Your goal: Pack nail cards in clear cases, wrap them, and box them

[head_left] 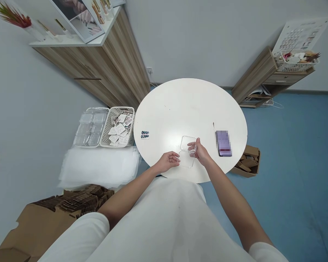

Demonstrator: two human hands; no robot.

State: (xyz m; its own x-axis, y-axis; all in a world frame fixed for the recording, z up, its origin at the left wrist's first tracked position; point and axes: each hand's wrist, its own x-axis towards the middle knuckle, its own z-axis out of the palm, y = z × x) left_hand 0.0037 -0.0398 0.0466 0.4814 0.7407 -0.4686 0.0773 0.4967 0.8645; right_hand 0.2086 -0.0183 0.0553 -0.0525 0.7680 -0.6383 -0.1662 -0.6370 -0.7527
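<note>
A clear plastic box [186,159], with its hinged lid folded open, is between my two hands near the front edge of the round white table. My left hand [167,162] has its fingers curled against the box's left side. On the other side, my right hand [200,152] grips the box near its hinge, the thumb pointing up and fingers showing through the clear plastic. Left of the hands, a small card of dark blue press-on nails [144,135] lies on the table. A purple item [224,143], blurred out in part, lies to the right.
Left of the round table [191,105] stand a basket of white cards [101,142] and a basket of clear boxes [79,142]. Nearer are translucent sheets [98,165] and a carton of folded brown cardboard [32,225]. A small cardboard box [248,175] stands right, below the tabletop.
</note>
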